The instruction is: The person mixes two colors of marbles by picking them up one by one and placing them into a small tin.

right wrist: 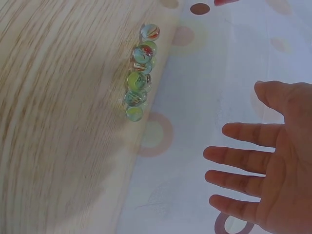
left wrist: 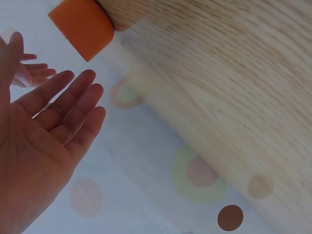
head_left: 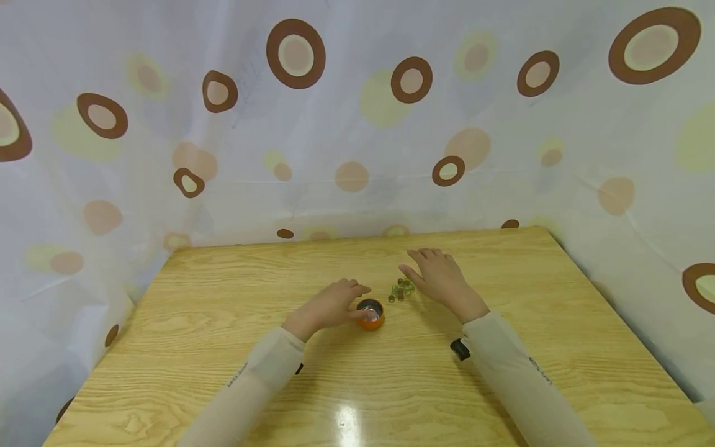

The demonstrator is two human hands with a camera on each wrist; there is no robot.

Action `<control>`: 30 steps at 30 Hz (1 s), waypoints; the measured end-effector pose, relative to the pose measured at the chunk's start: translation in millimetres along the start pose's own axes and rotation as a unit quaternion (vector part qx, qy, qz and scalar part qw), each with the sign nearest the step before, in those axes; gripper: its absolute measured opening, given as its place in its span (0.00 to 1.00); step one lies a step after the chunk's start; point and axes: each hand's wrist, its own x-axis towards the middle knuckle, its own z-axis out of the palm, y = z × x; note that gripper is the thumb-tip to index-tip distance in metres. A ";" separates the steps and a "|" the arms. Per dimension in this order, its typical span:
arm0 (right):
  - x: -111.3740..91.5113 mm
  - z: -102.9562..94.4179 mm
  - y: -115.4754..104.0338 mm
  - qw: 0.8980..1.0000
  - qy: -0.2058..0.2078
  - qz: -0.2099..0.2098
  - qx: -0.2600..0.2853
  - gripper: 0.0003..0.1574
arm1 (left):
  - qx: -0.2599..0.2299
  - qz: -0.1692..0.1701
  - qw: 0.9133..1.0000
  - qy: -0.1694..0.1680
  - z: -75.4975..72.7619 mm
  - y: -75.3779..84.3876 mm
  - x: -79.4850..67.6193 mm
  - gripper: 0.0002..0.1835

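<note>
A small orange cup with a shiny metallic inside stands upright on the table. My left hand is just left of it, fingers loosely extended and the thumb near its rim. In the left wrist view the palm and fingers of that hand appear apart from the orange cup. Right of the cup lies a cluster of several clear glass marbles with coloured swirls, seen closer as marbles in the right wrist view. Beside them my right hand hovers with its fingers spread, holding nothing.
The wood-grain table reaches back to a white curtain with brown, peach and yellow circles, which hangs along the back and both sides. A dark band shows at the right wrist.
</note>
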 end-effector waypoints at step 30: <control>-3.5 5.1 3.3 1.000 -0.012 0.004 -0.002 0.32 | 0.016 -0.003 1.000 -0.020 11.9 -4.3 7.3 0.32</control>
